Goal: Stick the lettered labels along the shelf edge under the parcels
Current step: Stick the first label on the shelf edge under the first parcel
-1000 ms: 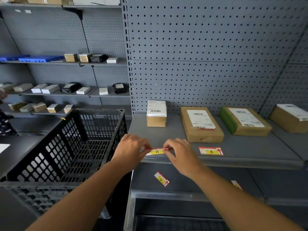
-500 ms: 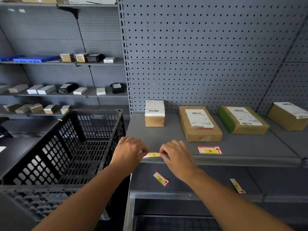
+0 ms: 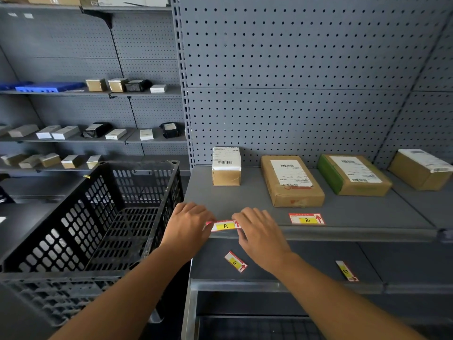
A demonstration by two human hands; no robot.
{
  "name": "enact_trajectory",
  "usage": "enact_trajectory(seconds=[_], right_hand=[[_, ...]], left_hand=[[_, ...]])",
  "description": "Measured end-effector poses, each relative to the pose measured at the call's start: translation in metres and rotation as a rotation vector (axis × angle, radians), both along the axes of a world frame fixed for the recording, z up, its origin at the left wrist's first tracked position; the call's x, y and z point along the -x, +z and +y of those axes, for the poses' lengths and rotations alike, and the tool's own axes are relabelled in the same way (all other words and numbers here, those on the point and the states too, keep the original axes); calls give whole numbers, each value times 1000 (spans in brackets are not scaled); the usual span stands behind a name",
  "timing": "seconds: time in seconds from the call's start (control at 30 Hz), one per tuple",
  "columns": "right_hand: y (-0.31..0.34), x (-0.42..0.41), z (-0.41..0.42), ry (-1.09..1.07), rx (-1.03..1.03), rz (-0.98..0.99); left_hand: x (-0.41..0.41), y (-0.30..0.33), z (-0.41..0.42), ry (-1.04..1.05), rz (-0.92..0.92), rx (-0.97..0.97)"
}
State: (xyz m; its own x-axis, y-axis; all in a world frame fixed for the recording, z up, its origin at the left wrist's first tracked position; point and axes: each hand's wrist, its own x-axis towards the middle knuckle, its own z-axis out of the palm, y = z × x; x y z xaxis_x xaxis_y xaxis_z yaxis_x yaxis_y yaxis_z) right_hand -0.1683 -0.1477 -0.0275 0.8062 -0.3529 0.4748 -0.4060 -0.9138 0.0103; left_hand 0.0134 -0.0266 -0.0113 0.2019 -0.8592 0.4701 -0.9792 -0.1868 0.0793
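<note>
Here, label A is held flat at the shelf edge, one hand at each end.

Label A (image 3: 225, 226) lies with its long axis along the shelf edge (image 3: 343, 233), at centre frame, directly below the small parcel (image 3: 226, 166). The left hand (image 3: 188, 223) pinches its left end and the right hand (image 3: 259, 231) its right end, fingers curled, both equally near. To its right, label B (image 3: 306, 219) sits near the edge under the flat parcel (image 3: 291, 180). On the lower shelf, label G (image 3: 235, 261) lies skewed and another label (image 3: 346, 271), lower right, seems to read C. Each has a yellow patch, a red arrow and a handwritten letter. Parcel barcodes show; their print is too small to read.
</note>
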Motion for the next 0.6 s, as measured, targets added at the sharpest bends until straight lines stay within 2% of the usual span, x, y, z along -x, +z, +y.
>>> enact_trajectory(seconds=[0.2,0.6], right_hand=[[-4,4,2,-31,23,74],[-7,4,1,-52,8,55]], left_hand=[[4,-3,2,-34,-2,-15],[3,-4,4,-57,-4,-21]])
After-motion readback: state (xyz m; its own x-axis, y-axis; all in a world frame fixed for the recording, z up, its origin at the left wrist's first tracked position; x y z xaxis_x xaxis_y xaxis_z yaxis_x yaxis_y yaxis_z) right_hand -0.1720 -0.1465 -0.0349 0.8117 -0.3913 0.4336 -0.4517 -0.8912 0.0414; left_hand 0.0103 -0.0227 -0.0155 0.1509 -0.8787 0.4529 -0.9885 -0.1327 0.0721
